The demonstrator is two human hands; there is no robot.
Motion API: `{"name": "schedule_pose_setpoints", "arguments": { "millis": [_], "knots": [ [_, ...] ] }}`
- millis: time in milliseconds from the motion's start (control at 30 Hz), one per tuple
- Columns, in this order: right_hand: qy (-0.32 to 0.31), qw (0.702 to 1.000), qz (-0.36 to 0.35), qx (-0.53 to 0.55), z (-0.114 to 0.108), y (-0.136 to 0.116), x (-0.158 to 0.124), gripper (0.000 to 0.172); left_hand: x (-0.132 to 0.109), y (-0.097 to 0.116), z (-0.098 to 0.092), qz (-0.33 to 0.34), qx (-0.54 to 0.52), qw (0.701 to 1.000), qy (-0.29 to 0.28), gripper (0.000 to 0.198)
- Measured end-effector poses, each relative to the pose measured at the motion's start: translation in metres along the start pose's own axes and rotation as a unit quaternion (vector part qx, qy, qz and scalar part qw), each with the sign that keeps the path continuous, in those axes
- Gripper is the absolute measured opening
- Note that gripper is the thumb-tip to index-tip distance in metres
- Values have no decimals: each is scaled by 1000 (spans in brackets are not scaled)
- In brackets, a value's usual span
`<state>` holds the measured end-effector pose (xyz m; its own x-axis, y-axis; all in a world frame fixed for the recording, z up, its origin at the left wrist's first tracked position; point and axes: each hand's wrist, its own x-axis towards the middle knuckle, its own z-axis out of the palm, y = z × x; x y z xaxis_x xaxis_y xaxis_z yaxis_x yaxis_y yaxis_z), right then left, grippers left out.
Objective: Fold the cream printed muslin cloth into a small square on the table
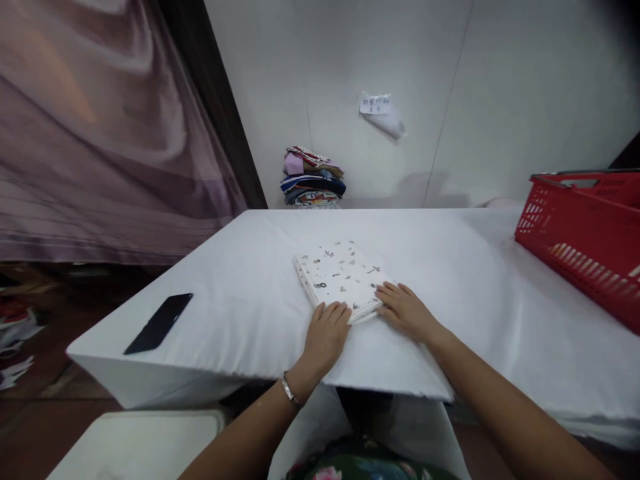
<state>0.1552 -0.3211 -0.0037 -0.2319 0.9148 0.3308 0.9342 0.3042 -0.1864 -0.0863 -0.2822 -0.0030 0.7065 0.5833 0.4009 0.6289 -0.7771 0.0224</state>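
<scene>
A folded white cloth [345, 273] with small grey and dark printed figures lies on the white-covered table [240, 273] in front of me. My left hand [327, 337] rests at its near left edge, palm down, fingers stretched forward and touching it. A silvery bracelet [290, 389] circles the left wrist. At the near right corner, my right hand [405, 310] lies with its fingers extended over the cloth's edge. Both hands are open, and the layers of the fold show along the cloth's left side.
A black phone [159, 323] lies at the table's left. A red plastic basket [585, 240] stands at the right. Folded clothes [314, 179] are stacked by the wall at the back. A mauve curtain [100, 133] hangs at left, above a white stool [145, 440].
</scene>
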Motion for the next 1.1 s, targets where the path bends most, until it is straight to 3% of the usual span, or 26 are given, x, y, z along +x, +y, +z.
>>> {"name": "schedule_pose_setpoints", "arguments": {
  "millis": [233,433,567,733,800,900,1000,1100],
  "knots": [
    [-18,1000,-1,10,3,7,-4,43,-22,-5,-12,-21,-43,999,-10,35],
    [-9,1000,5,13,7,8,-4,39,-40,-20,-25,-72,-115,990,37,25],
    [5,1000,19,17,4,6,0,38,-32,-37,-30,-152,-192,967,70,21],
    [27,1000,-8,14,0,-9,17,40,-4,-58,-30,-257,-236,934,73,21],
    [2,999,-39,5,5,-20,22,44,10,-60,-28,-242,-222,941,78,21],
    [-46,996,-80,-11,18,-36,23,48,31,-56,-21,-168,-190,964,79,24],
    [-70,994,-84,-15,23,-42,18,50,40,-53,-8,-125,-142,982,29,35],
    [-97,993,-71,8,18,-42,14,51,38,-55,6,-131,-103,986,-30,42]
  ]
}}
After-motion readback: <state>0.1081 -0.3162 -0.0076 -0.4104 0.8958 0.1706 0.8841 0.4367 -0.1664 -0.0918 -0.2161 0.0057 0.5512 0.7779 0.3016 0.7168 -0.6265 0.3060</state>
